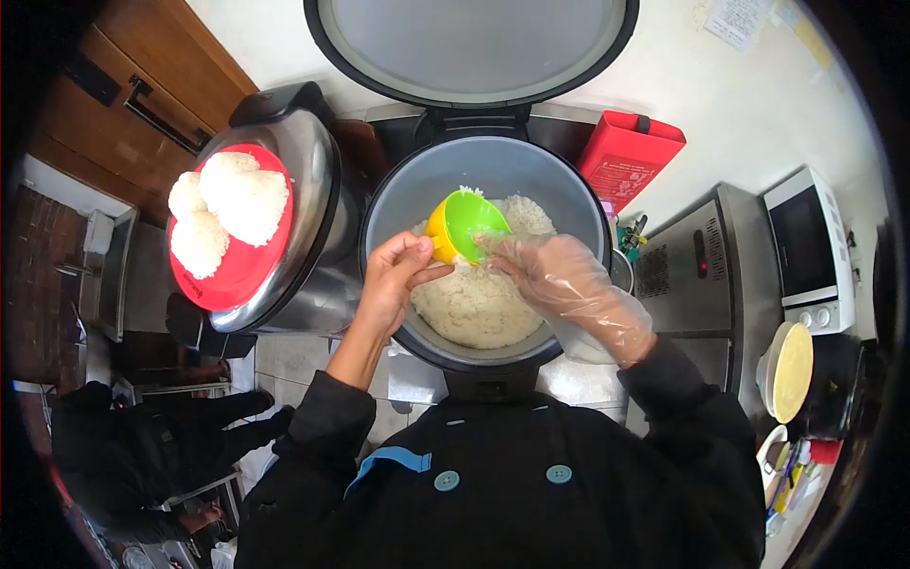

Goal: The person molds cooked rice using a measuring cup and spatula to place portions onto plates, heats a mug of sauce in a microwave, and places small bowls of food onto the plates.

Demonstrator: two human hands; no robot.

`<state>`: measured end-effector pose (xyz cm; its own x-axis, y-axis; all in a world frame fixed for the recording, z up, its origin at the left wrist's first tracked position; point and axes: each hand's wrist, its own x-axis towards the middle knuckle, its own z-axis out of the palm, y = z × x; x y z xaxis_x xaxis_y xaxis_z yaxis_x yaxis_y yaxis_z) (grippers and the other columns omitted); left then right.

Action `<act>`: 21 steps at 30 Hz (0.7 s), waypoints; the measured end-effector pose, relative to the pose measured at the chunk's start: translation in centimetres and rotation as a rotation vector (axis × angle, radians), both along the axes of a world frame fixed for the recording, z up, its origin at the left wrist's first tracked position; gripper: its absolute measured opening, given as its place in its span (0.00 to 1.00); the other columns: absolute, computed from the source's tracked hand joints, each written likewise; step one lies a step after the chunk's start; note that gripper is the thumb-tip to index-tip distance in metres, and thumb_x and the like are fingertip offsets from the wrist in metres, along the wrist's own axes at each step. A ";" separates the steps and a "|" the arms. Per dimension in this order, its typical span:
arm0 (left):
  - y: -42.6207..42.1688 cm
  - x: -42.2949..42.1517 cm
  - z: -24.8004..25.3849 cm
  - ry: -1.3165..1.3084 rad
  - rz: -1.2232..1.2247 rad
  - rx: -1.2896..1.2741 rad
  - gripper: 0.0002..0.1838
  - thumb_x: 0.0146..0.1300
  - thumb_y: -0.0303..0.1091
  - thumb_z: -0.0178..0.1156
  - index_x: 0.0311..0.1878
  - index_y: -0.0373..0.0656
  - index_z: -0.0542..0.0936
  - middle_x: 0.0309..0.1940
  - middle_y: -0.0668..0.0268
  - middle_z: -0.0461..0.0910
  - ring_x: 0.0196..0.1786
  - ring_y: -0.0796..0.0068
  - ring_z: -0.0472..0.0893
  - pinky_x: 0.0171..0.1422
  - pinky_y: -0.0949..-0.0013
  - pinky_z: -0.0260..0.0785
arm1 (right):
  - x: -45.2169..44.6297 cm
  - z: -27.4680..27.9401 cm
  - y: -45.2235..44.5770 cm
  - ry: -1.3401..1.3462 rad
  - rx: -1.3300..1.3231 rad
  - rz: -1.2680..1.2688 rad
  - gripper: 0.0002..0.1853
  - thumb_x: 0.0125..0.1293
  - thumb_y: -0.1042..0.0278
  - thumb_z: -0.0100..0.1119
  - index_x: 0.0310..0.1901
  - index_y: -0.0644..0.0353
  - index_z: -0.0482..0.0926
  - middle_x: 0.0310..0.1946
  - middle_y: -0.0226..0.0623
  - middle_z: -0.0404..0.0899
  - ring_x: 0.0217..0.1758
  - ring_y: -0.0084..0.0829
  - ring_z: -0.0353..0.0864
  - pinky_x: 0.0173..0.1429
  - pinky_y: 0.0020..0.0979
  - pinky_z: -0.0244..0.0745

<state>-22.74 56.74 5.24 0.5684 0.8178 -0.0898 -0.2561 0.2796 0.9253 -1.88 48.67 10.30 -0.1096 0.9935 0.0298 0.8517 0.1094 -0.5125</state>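
Note:
A small bowl (pixel 471 220), yellow outside and green inside, is tilted over the open rice cooker pot (pixel 398 185). My bare left hand (pixel 396 275) pinches its lower left side between thumb and fingers. At the bowl's right rim is my right hand (pixel 559 275), in a clear plastic glove, its fingertips curled at the green inside. Whether those fingertips hold some rice I cannot tell. A few grains stick to the bowl's upper edge. Below both hands, white cooked rice (pixel 474 308) fills the bottom of the pot.
Left, a red plate (pixel 223 289) with several rice mounds (pixel 245 197) rests on a second, closed cooker (pixel 318 171). The raised lid (pixel 474 47) stands behind the pot. A red box (pixel 630 156) and microwave (pixel 810 247) are right. Another person (pixel 142 455) is at lower left.

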 end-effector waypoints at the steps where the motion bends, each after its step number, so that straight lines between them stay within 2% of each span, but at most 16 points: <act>1: -0.2 -0.1 -0.6 -0.005 -0.002 0.000 0.08 0.68 0.37 0.53 0.36 0.42 0.73 0.35 0.65 0.79 0.39 0.76 0.79 0.52 0.60 0.76 | 0.1 0.6 -0.1 -0.155 -0.088 0.006 0.15 0.65 0.58 0.55 0.52 0.48 0.79 0.32 0.52 0.79 0.36 0.49 0.79 0.42 0.38 0.74; 2: -0.2 -0.5 -1.6 -0.009 0.006 -0.003 0.09 0.68 0.38 0.52 0.36 0.42 0.73 0.37 0.62 0.79 0.41 0.72 0.80 0.53 0.59 0.76 | 0.2 0.9 -0.1 -0.159 -0.086 0.006 0.15 0.65 0.58 0.55 0.52 0.48 0.79 0.32 0.52 0.79 0.36 0.49 0.79 0.42 0.38 0.74; 3: -0.3 -0.3 -1.2 -0.011 0.014 -0.006 0.10 0.68 0.39 0.52 0.36 0.42 0.72 0.40 0.60 0.80 0.43 0.69 0.81 0.53 0.58 0.75 | 0.4 1.1 -0.1 -0.185 -0.129 0.000 0.16 0.66 0.57 0.54 0.53 0.50 0.78 0.34 0.51 0.80 0.38 0.44 0.80 0.44 0.36 0.74; 4: 0.0 -0.2 -0.7 -0.015 0.015 0.002 0.10 0.68 0.39 0.52 0.36 0.42 0.72 0.40 0.60 0.80 0.43 0.69 0.81 0.53 0.58 0.75 | 0.7 1.3 0.1 -0.211 -0.166 -0.006 0.17 0.66 0.57 0.54 0.53 0.51 0.78 0.36 0.50 0.81 0.39 0.40 0.82 0.46 0.33 0.73; 5: 0.1 -0.4 -0.1 -0.086 0.015 -0.069 0.10 0.68 0.38 0.52 0.33 0.42 0.72 0.39 0.61 0.79 0.45 0.68 0.81 0.53 0.58 0.76 | 1.3 0.4 0.5 -0.211 -0.162 -0.006 0.17 0.66 0.57 0.54 0.53 0.51 0.78 0.36 0.50 0.81 0.39 0.40 0.82 0.46 0.33 0.73; 7: 0.0 -0.9 0.7 -0.154 0.023 -0.156 0.11 0.68 0.37 0.53 0.31 0.43 0.73 0.39 0.61 0.79 0.47 0.68 0.81 0.53 0.58 0.76 | 1.8 -1.0 0.7 0.625 0.107 -0.105 0.17 0.68 0.56 0.50 0.53 0.55 0.77 0.36 0.48 0.80 0.39 0.34 0.81 0.47 0.33 0.73; 8: 0.7 -1.5 0.8 -0.138 -0.075 -0.135 0.10 0.68 0.37 0.53 0.32 0.43 0.73 0.39 0.61 0.79 0.48 0.66 0.81 0.53 0.57 0.76 | 2.4 -1.2 0.1 0.886 -0.089 -0.095 0.18 0.70 0.56 0.49 0.54 0.58 0.76 0.45 0.47 0.78 0.49 0.31 0.78 0.55 0.31 0.68; 9: 1.2 -1.8 1.1 -0.120 -0.178 -0.109 0.10 0.68 0.37 0.53 0.32 0.43 0.73 0.40 0.60 0.79 0.49 0.64 0.81 0.53 0.57 0.76 | 2.1 -1.2 0.0 0.886 -0.087 -0.093 0.18 0.70 0.56 0.49 0.54 0.58 0.76 0.45 0.47 0.78 0.49 0.31 0.78 0.55 0.31 0.68; 10: 1.3 -1.8 0.9 -0.036 -0.174 -0.028 0.12 0.67 0.40 0.53 0.33 0.42 0.71 0.46 0.51 0.79 0.50 0.55 0.80 0.55 0.53 0.74 | 1.7 -1.4 -0.1 0.780 -0.087 -0.052 0.18 0.70 0.56 0.49 0.53 0.59 0.76 0.46 0.45 0.78 0.50 0.30 0.77 0.56 0.30 0.68; 11: 1.2 -1.7 0.9 -0.034 -0.179 -0.028 0.12 0.67 0.40 0.53 0.33 0.42 0.71 0.46 0.51 0.79 0.50 0.55 0.80 0.55 0.53 0.74 | 1.3 -1.5 -0.3 0.676 -0.089 -0.015 0.19 0.70 0.56 0.49 0.53 0.60 0.76 0.46 0.43 0.78 0.50 0.30 0.76 0.56 0.30 0.67; 15: 0.1 -1.2 1.1 0.084 -0.088 0.115 0.12 0.68 0.40 0.52 0.32 0.42 0.70 0.47 0.51 0.78 0.49 0.56 0.81 0.54 0.53 0.75 | 0.5 -0.1 -1.2 0.583 -0.174 0.028 0.20 0.69 0.55 0.51 0.53 0.61 0.75 0.44 0.36 0.79 0.47 0.26 0.75 0.55 0.27 0.67; 17: -0.8 -1.4 1.4 0.110 -0.059 0.132 0.12 0.68 0.40 0.52 0.33 0.42 0.70 0.47 0.51 0.78 0.48 0.57 0.81 0.53 0.53 0.76 | 2.3 -0.8 -1.3 1.020 -0.440 0.003 0.19 0.68 0.55 0.53 0.54 0.58 0.74 0.37 0.30 0.76 0.35 0.19 0.72 0.41 0.22 0.67; 18: -1.2 -1.3 2.5 0.025 -0.007 0.044 0.11 0.68 0.39 0.53 0.35 0.41 0.72 0.42 0.57 0.79 0.45 0.64 0.81 0.52 0.56 0.76 | 3.5 -1.8 -1.2 1.237 -0.560 -0.022 0.19 0.68 0.55 0.54 0.55 0.57 0.73 0.32 0.26 0.74 0.28 0.15 0.69 0.32 0.19 0.65; 19: -1.7 -1.7 3.9 -0.057 0.059 -0.044 0.10 0.67 0.38 0.54 0.36 0.41 0.74 0.37 0.63 0.79 0.43 0.70 0.81 0.51 0.58 0.77 | 3.2 -0.7 -1.6 1.301 -0.376 -0.156 0.19 0.68 0.54 0.54 0.53 0.57 0.73 0.26 0.22 0.66 0.24 0.14 0.62 0.28 0.18 0.57; 20: -2.1 -2.5 5.8 -0.073 0.111 -0.038 0.10 0.67 0.39 0.53 0.36 0.41 0.73 0.34 0.65 0.79 0.40 0.72 0.81 0.51 0.59 0.77 | 2.5 0.6 -2.2 1.359 -0.196 -0.274 0.18 0.68 0.52 0.53 0.51 0.56 0.72 0.21 0.18 0.58 0.20 0.13 0.55 0.25 0.17 0.50; 21: -2.7 -4.2 7.5 -0.042 0.190 0.026 0.10 0.66 0.38 0.55 0.35 0.42 0.73 0.32 0.67 0.77 0.38 0.74 0.80 0.50 0.59 0.77 | 2.5 0.8 -2.5 1.337 -0.108 -0.534 0.18 0.69 0.51 0.51 0.51 0.56 0.71 0.20 0.18 0.58 0.19 0.12 0.55 0.24 0.17 0.49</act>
<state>-26.95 54.08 12.78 0.4062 0.9126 -0.0466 -0.3403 0.1984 0.9191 0.58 46.21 11.05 0.3180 0.9101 -0.2657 -0.3373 -0.1533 -0.9288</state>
